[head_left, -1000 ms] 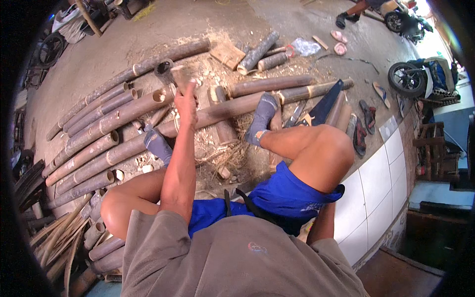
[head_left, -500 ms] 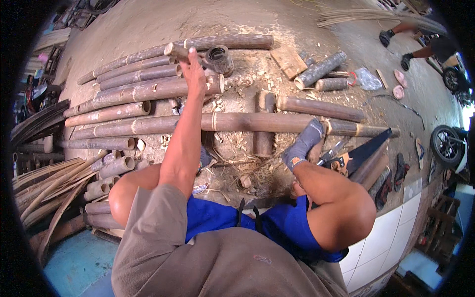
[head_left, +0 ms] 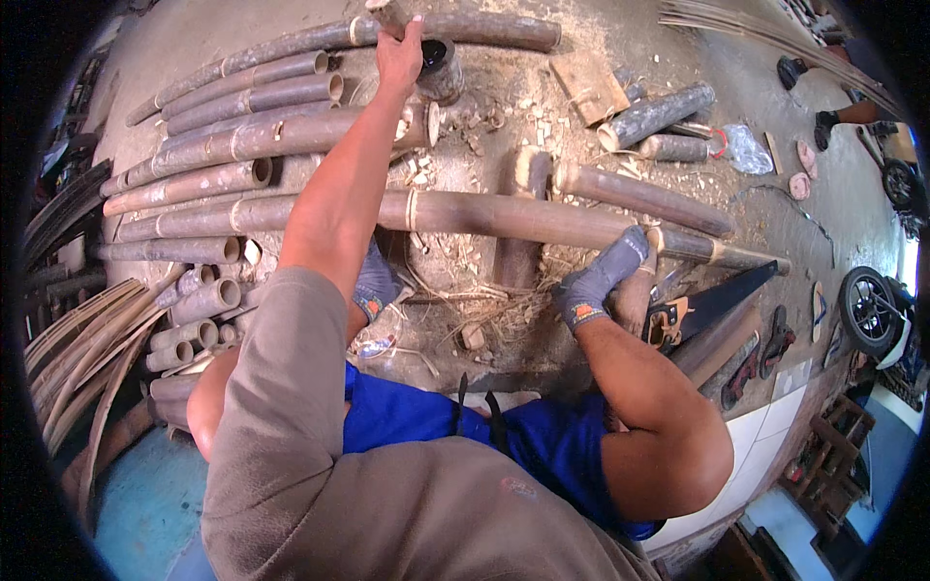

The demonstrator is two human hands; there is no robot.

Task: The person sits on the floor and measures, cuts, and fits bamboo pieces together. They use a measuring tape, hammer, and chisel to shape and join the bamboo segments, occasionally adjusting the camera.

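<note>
Head view: left hand (head_left: 399,56) grips a short, dark, hollow bamboo piece (head_left: 438,68); right hand unseen.

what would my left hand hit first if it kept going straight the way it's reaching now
Your left hand is already closing on a short bamboo stub at the far end of the pile. Going further, it would probably meet the long dark bamboo pole lying across there, though depth is hard to judge.

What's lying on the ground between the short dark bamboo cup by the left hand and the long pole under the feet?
In the head view, between the bamboo cup and the long pole lie scattered wood chips and sawdust.
</note>
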